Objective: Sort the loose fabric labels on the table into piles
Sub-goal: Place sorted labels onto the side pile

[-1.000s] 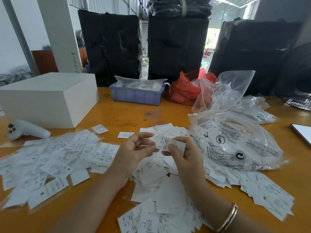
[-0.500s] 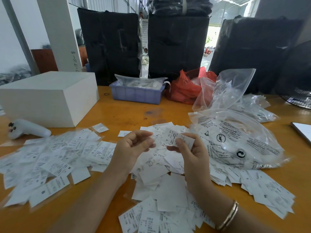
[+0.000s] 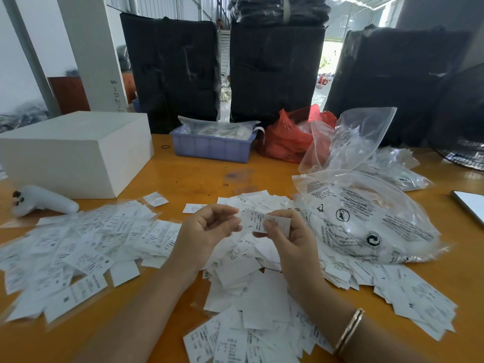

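Nearest the camera, a loose heap of white fabric labels (image 3: 251,305) covers the orange table (image 3: 199,179) and spreads under both forearms; the right wrist wears a gold bangle (image 3: 349,330). Just above that heap the right hand (image 3: 293,242) pinches a small label (image 3: 258,221) between thumb and curled fingers (image 3: 272,226), holding it clear of the pile. The left hand (image 3: 207,231) sits just beside that label, its fingers loosely curled with the fingertips at the label's left edge; whether they actually grip it cannot be told. Left of the heap lies a second, flatter spread of labels (image 3: 78,247), somewhat blurred. Right of the heap, a large clear plastic bag (image 3: 366,218) with printed warnings rests partly on the labels. Beyond the left spread lie a white handheld controller (image 3: 44,201) and, behind it, a white box (image 3: 76,153). Farther from the heap, towards the table's back edge, stand a blue plastic tray (image 3: 212,148) holding bagged items and a red plastic bag (image 3: 288,137). Behind the table rise tall black wrapped bundles (image 3: 275,72).
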The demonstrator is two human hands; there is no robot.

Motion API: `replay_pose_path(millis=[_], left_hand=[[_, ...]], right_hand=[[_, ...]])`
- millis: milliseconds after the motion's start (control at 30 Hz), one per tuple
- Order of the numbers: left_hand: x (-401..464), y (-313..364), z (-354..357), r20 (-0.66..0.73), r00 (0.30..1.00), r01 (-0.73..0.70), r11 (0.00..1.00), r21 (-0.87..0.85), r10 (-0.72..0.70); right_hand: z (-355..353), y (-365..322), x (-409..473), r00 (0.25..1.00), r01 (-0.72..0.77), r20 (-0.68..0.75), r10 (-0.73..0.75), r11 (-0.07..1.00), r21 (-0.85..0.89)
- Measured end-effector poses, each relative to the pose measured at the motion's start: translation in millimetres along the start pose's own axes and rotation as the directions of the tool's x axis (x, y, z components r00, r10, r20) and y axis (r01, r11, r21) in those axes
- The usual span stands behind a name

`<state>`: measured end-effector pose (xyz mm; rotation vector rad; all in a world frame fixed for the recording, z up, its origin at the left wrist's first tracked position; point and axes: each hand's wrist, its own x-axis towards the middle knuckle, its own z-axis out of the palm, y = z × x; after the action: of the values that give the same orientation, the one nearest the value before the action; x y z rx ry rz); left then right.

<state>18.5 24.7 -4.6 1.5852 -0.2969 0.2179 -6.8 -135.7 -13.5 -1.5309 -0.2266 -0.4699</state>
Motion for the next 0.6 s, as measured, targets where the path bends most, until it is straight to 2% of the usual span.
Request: replay_pose_path(millis=[100,167,367,600], left_hand=[[0.2,-0.4,-0.6,0.013,1.000,0.000,1.000,-0.030,0.000],[0.2,-0.2,-0.7,0.016,1.000,0.001,0.999,-0.035,0.000],[-0.3,1.1,-0.4,0.004,1.000,0.001,1.000,-0.010,-0.001],[-0.4,3.6,0.1,0.003,1.000,0.002,1.000,-0.018,-0.002]], right_hand=[[-3.3,-1.2,2.9,0.996,-0.037,-0.072,0.047,0.989,0.141],[-4.4,-1.3,3.4,0.997,-0.042,-0.065,0.052,0.989,0.140],[-1.0,0.4,-0.9,0.999,-0.015,0.050,0.015,1.000,0.006],[-1.1,1.1,-2.6,0.997,-0.008,0.076,0.018,0.990,-0.138]])
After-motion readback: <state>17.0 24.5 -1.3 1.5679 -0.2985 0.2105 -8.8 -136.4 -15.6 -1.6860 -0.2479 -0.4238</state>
